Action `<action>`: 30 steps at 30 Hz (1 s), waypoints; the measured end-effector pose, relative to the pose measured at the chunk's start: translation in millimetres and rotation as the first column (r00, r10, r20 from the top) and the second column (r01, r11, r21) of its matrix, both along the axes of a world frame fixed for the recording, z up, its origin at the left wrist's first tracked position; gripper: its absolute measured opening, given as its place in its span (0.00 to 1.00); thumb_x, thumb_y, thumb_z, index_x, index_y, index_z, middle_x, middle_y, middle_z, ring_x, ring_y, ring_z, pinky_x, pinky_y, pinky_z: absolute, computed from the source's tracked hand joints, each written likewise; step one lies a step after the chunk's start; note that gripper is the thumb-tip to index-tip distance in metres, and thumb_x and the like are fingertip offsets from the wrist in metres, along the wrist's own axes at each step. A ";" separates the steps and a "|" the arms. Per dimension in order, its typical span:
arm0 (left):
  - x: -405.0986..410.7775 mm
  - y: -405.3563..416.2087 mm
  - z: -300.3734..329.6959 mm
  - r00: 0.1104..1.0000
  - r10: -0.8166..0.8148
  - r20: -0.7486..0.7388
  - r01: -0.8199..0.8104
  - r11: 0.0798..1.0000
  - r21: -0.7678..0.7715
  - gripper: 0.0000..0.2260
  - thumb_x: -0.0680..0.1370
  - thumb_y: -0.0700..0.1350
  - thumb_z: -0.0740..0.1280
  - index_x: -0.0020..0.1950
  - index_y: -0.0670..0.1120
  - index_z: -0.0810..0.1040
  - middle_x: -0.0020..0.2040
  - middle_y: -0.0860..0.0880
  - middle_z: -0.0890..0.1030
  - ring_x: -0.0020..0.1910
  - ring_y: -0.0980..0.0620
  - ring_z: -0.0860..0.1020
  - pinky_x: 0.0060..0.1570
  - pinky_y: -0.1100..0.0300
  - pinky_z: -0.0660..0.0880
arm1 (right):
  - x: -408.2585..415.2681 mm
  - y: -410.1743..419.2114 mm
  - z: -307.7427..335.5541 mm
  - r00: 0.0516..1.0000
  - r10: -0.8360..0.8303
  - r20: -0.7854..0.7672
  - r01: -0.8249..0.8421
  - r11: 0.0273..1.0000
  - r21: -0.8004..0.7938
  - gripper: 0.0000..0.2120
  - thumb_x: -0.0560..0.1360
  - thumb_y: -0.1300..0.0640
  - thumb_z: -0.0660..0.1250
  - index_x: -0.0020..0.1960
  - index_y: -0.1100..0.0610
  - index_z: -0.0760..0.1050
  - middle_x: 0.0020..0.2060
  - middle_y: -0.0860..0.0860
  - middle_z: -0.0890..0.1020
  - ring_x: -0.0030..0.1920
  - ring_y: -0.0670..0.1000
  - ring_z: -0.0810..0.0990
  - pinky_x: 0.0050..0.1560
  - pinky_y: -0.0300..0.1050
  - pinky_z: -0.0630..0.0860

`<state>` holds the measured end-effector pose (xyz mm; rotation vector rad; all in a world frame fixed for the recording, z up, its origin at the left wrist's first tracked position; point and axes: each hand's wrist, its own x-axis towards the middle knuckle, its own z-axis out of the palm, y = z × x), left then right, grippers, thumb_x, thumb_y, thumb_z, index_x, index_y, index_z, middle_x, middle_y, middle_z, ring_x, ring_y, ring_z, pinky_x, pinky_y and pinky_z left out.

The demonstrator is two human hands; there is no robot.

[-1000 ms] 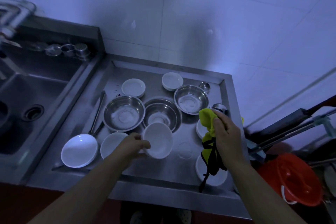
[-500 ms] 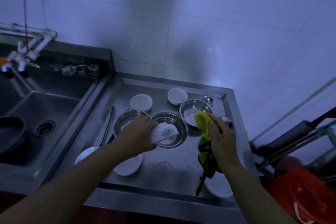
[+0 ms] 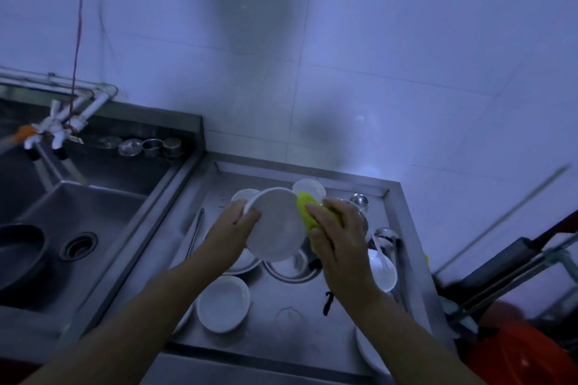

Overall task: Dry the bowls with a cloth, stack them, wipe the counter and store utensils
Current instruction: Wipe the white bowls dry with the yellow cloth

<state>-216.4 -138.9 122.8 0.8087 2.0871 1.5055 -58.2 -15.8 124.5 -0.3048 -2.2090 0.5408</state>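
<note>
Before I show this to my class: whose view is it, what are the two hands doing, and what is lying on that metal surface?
The picture comes from a camera worn on a person's head, looking down at their own bare hands; there is no machine. The left hand holds a round white bowl tilted up. The right hand presses a yellow cloth against its rim. Below, on the steel draining counter, lie more white dishes, such as a shallow white dish, and metal bowls. A steel sink sits to the left.

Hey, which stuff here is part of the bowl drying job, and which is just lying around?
In use: white bowl in left hand; yellow cloth in right hand; counter.
Lying about: dark pan in sink; tap; orange bucket.
</note>
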 end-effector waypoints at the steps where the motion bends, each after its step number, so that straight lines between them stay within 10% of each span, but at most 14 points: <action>1: 1.6 2.1 3.9 0.999 0.019 0.030 -0.020 0.999 0.047 0.11 0.69 0.55 0.56 0.42 0.52 0.74 0.42 0.49 0.74 0.44 0.46 0.74 0.40 0.48 0.73 | -6.3 -1.7 1.6 0.999 0.007 0.043 -0.014 0.987 0.160 0.16 0.78 0.54 0.60 0.61 0.59 0.77 0.56 0.59 0.77 0.58 0.55 0.74 0.60 0.48 0.70; 5: 4.2 7.7 20.6 0.997 0.078 0.029 -0.082 0.975 0.208 0.08 0.70 0.53 0.56 0.43 0.56 0.74 0.42 0.55 0.75 0.41 0.59 0.74 0.38 0.62 0.70 | -22.7 -2.2 3.2 0.981 -0.074 0.180 -0.036 0.839 0.543 0.17 0.78 0.49 0.59 0.56 0.58 0.80 0.52 0.55 0.81 0.55 0.57 0.79 0.59 0.51 0.69; 15: 7.0 17.3 38.8 0.992 0.086 0.088 -0.110 0.940 0.324 0.08 0.80 0.44 0.58 0.49 0.55 0.75 0.46 0.50 0.78 0.46 0.51 0.76 0.43 0.57 0.73 | -39.6 -44.7 -2.9 0.999 -0.023 0.030 0.006 0.884 0.468 0.19 0.73 0.51 0.66 0.60 0.59 0.79 0.53 0.53 0.82 0.54 0.51 0.79 0.59 0.48 0.69; 24: -37.3 -5.4 94.6 0.890 -0.448 0.086 0.454 0.889 -0.062 0.10 0.79 0.50 0.61 0.58 0.53 0.75 0.50 0.47 0.80 0.45 0.50 0.79 0.38 0.60 0.76 | -36.7 30.8 41.3 0.927 0.331 0.175 -0.318 0.450 0.835 0.12 0.78 0.52 0.63 0.50 0.57 0.83 0.47 0.53 0.84 0.51 0.55 0.82 0.64 0.54 0.72; 30: -27.8 -4.0 95.3 0.960 -0.244 0.140 0.223 0.964 0.148 0.10 0.75 0.39 0.65 0.52 0.52 0.76 0.47 0.44 0.80 0.38 0.52 0.81 0.33 0.58 0.77 | -45.0 20.3 46.9 0.977 0.211 0.006 -0.132 0.593 0.795 0.05 0.75 0.60 0.70 0.43 0.59 0.83 0.39 0.54 0.84 0.41 0.53 0.82 0.53 0.49 0.77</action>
